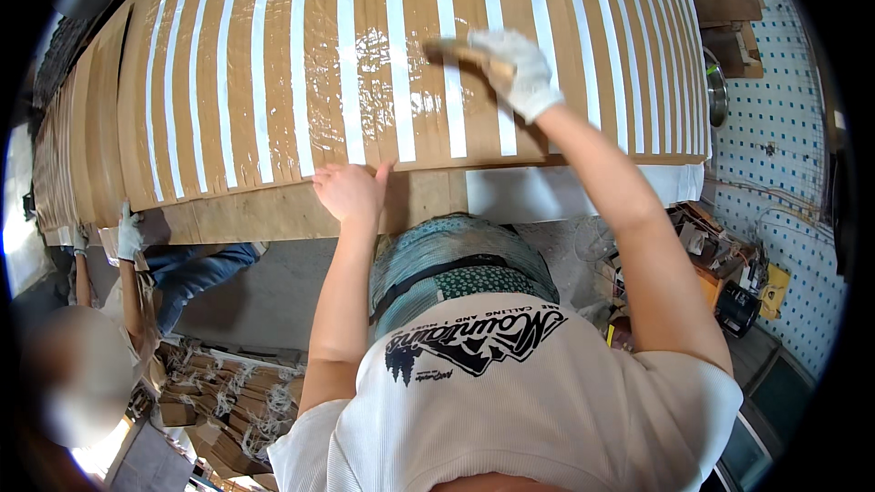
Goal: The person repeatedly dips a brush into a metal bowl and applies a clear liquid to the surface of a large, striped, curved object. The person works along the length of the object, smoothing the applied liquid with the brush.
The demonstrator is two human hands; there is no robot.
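Note:
A long brown sheet with rows of white strips [301,64] covers the table, its middle glossy and wet-looking. My right hand [519,77], in a white glove, grips a flat wooden-handled brush [465,56] over the wet part. Whether the brush touches the surface I cannot tell, and its handle is partly hidden by the glove. My bare left hand [351,189] rests at the sheet's near edge, thumb spread from the fingers. It holds nothing that I can see. Below that edge runs a bare wooden table border [264,214].
At the left a co-worker's gloved hand [129,232] touches the table's near edge. A pile of cardboard pieces [228,401] lies on the floor behind. On the right stand a cluttered bench [711,255], a black cylinder [736,310] and a metal bowl [716,89].

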